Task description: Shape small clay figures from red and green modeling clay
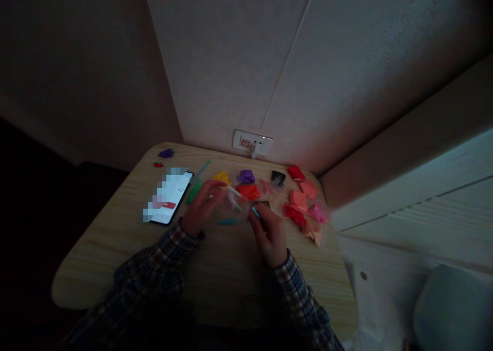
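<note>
The scene is dim. My left hand [201, 207] is closed on a small clear plastic packet [233, 199] with pale stuff inside, held just above a light wooden table [215, 269]. My right hand [269, 230] is closed on a thin teal tool [256, 212] whose tip meets the packet. Around my hands lie several small packets of coloured clay: yellow [221, 177], purple [246, 176], orange-red [249, 191], black [278, 177], red [296, 172] and pink [316, 213].
A lit phone [169, 197] lies on the table to the left of my hands, beside a green piece [194, 190]. A purple lump [166, 153] sits at the far left corner. A wall socket [252, 142] is behind the table. A white cabinet [408, 222] stands to the right.
</note>
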The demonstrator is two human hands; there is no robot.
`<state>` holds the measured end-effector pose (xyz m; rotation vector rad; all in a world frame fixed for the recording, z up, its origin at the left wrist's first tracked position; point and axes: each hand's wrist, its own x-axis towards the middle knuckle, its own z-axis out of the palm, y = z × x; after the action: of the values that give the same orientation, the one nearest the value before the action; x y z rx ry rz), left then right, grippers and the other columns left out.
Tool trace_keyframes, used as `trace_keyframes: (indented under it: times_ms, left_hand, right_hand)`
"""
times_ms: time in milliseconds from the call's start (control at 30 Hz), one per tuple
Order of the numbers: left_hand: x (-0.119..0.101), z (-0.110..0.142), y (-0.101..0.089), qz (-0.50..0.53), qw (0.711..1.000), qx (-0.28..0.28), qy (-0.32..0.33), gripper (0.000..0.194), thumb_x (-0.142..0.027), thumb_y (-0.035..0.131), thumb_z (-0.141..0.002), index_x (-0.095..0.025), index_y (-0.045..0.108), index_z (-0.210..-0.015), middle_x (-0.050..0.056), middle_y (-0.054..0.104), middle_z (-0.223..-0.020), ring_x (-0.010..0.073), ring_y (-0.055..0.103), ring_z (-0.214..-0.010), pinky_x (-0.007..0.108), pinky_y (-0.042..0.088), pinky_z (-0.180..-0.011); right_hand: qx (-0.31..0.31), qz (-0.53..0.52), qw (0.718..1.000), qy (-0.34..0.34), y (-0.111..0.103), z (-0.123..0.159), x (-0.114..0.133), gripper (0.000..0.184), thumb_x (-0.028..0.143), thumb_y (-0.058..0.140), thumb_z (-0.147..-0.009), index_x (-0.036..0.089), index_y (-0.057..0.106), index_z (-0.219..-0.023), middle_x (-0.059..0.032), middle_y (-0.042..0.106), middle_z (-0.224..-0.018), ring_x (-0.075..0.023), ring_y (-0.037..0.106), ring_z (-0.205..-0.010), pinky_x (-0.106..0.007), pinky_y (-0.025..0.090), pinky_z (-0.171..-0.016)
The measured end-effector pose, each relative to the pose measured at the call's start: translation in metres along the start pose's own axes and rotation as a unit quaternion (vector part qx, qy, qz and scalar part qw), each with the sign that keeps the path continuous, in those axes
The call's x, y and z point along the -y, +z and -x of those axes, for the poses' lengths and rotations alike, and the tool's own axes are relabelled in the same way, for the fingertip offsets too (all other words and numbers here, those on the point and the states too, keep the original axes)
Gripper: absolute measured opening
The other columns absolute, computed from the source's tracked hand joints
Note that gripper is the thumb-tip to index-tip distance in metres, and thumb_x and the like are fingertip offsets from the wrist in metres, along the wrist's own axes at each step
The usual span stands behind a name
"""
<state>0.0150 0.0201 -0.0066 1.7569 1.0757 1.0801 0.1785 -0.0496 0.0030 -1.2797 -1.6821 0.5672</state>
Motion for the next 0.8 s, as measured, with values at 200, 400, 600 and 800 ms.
trace_keyframes:
  times_ms: [200,400,600,800]
  left_hand:
    - [-0.004,-0.001,0.000,0.135,0.982,0.086,-0.099,0.026,-0.040,0.056,-0.074,-0.017,0.057,-0.063,-0.002,0.052,-0.056,0.0109,0.047,-0.051,0.023,0.041,-0.049]
    - [-0.004,-0.002,-0.007,0.109,0.988,-0.008,-0.108,0.022,-0.036,0.058,-0.071,-0.016,0.060,-0.063,-0.003,0.052,-0.055,0.0101,0.046,-0.052,0.022,0.040,-0.052]
    - [-0.005,-0.003,-0.008,0.076,0.990,0.012,-0.117,0.030,-0.043,0.060,-0.068,-0.014,0.060,-0.062,-0.001,0.057,-0.059,0.0134,0.052,-0.059,0.022,0.042,-0.055]
    - [-0.007,-0.001,-0.008,0.041,0.993,0.015,-0.110,0.031,-0.044,0.057,-0.070,-0.014,0.061,-0.063,-0.001,0.057,-0.058,0.0135,0.052,-0.058,0.022,0.042,-0.054]
  right_hand:
    - [0.007,-0.016,1.000,-0.008,-0.005,0.000,-0.004,0.024,0.026,0.038,-0.090,0.021,0.046,-0.069,0.0004,0.047,-0.063,-0.0145,0.047,-0.060,-0.026,0.037,-0.055]
    - [0.026,-0.020,0.999,0.022,-0.008,-0.003,-0.009,0.032,0.030,0.027,-0.095,0.020,0.052,-0.077,-0.0037,0.052,-0.075,-0.0170,0.052,-0.073,-0.030,0.042,-0.067]
    - [0.038,0.012,0.999,-0.006,-0.011,-0.004,-0.012,0.028,0.022,0.038,-0.092,0.018,0.055,-0.070,-0.0047,0.052,-0.079,-0.0164,0.051,-0.074,-0.029,0.042,-0.067]
    - [0.067,0.056,0.995,-0.048,-0.012,-0.004,-0.017,0.019,0.012,0.041,-0.088,0.017,0.059,-0.087,-0.0063,0.052,-0.085,-0.0176,0.050,-0.081,-0.029,0.044,-0.070]
